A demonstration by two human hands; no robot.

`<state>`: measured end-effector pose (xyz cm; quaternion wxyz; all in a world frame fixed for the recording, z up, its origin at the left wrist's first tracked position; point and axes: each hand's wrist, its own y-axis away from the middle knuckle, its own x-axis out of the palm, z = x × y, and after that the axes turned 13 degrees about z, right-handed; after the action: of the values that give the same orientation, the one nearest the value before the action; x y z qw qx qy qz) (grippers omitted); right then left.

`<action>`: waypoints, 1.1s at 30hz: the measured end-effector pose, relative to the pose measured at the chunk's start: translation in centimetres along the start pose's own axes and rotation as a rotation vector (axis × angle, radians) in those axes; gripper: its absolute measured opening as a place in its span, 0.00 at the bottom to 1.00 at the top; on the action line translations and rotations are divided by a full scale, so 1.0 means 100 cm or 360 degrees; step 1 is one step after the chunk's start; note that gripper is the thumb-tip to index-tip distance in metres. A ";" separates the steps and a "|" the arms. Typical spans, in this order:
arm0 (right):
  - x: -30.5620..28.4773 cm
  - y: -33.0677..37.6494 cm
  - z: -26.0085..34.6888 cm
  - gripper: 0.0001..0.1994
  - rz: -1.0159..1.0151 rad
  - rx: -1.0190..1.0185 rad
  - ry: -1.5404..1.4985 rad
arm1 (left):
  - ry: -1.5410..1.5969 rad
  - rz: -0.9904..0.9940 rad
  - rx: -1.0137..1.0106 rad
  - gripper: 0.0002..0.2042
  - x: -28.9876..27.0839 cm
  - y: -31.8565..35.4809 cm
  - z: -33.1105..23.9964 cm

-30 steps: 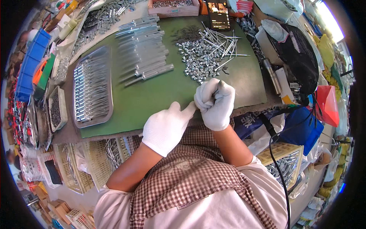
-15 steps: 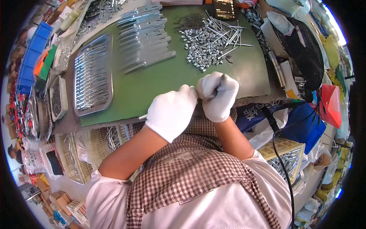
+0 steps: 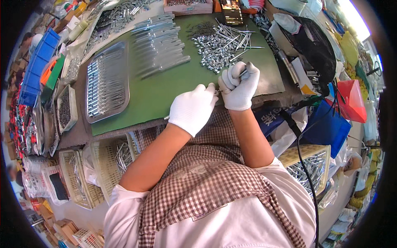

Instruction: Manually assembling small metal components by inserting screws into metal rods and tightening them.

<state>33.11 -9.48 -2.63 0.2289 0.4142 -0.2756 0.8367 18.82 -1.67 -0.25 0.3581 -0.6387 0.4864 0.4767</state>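
In a white glove, my left hand (image 3: 191, 109) is closed around a thin metal rod (image 3: 166, 118); one end of it pokes out near the wrist, the other by the fingertips. My right hand (image 3: 240, 91), gloved too, is curled close beside it, a small shiny metal piece (image 3: 244, 74) showing between thumb and fingers. Both hands hover over the near edge of the green mat (image 3: 155, 105). Beyond them lies a heap of small silver metal parts (image 3: 213, 51), with long pointed metal pins (image 3: 235, 37) on its far right side.
Clear-sleeved metal rods (image 3: 163, 45) lie in a row at the mat's far middle. To the left, a steel tray (image 3: 124, 97) holds lined-up rods with thin shafts. A small bin (image 3: 74, 113) of dark bits stands left of it. At the far right is a black mesh bag (image 3: 316, 45).
My right hand has moved slightly up and away from the left, its fingers loosening so that the small metal piece shows. The left hand has shifted a little to the right.
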 end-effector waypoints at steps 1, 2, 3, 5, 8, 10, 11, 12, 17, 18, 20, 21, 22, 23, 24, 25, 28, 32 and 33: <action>-0.001 -0.001 0.002 0.26 0.0003 -0.0005 0.0003 | 0.0014 -0.0040 -0.0007 0.13 0.000 0.000 0.000; -0.001 -0.002 0.004 0.26 -0.0015 0.0024 0.0009 | 0.0013 -0.0046 -0.0004 0.13 -0.001 0.001 -0.001; 0.000 -0.003 0.005 0.26 -0.0030 0.0055 0.0015 | 0.0058 -0.0062 -0.0021 0.13 -0.003 0.004 -0.002; 0.006 -0.005 0.006 0.26 -0.0092 0.0067 0.0013 | 0.0098 -0.0097 -0.0041 0.12 -0.004 0.008 -0.004; 0.019 -0.001 -0.004 0.27 -0.0085 0.0189 -0.0062 | 0.0094 -0.0217 -0.0014 0.11 -0.003 0.012 -0.004; 0.022 -0.006 -0.009 0.28 -0.0087 0.0183 -0.0118 | 0.0182 -0.0290 -0.0062 0.10 -0.005 0.016 0.000; 0.024 -0.006 -0.011 0.28 -0.0045 0.0190 -0.0165 | 0.0161 -0.0376 -0.0023 0.11 -0.006 0.021 0.004; 0.025 -0.007 -0.011 0.28 0.0038 0.0216 -0.0219 | 0.0131 -0.0409 -0.0035 0.11 -0.012 0.030 0.006; -0.001 -0.003 0.019 0.23 -0.0023 0.0184 0.0238 | 0.0047 -0.0310 -0.0635 0.13 -0.029 0.134 0.046; -0.004 -0.002 0.024 0.19 -0.0108 0.0228 0.0270 | -0.0003 -0.0265 -0.0809 0.14 -0.020 0.169 0.064; -0.008 0.001 0.036 0.13 -0.0100 0.0341 0.0394 | -0.0350 0.0120 -0.1210 0.14 -0.018 0.227 0.089; -0.004 0.002 0.035 0.13 -0.0110 0.0347 0.0386 | -0.0354 0.0133 -0.1213 0.14 -0.016 0.246 0.099; 0.000 0.002 0.034 0.10 -0.0114 0.0364 0.0548 | -0.0459 0.0047 -0.1263 0.13 -0.017 0.257 0.108; 0.001 0.001 0.033 0.09 -0.0120 0.0381 0.0709 | -0.0565 -0.0038 -0.1310 0.13 -0.015 0.263 0.115; 0.001 0.001 0.031 0.09 -0.0122 0.0390 0.0710 | -0.0560 -0.0032 -0.1316 0.13 -0.024 0.244 0.107; 0.000 0.002 0.029 0.10 -0.0101 0.0394 0.0806 | -0.0409 -0.0219 -0.1140 0.14 -0.031 0.216 0.100; 0.001 -0.001 0.022 0.15 -0.0019 0.0365 0.0971 | -0.0218 -0.0462 -0.0489 0.14 -0.041 0.118 0.079; 0.013 -0.001 0.025 0.20 -0.0159 0.0353 0.1016 | -0.0185 -0.0484 0.0066 0.14 -0.041 -0.003 0.081; 0.012 -0.001 0.026 0.19 -0.0151 0.0379 0.1034 | -0.0192 -0.0484 0.0061 0.14 -0.041 -0.019 0.083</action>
<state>33.98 -10.88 -0.26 0.2935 0.1623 -0.0693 0.9395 18.23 7.63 1.26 0.4668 -0.6682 0.3708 0.4450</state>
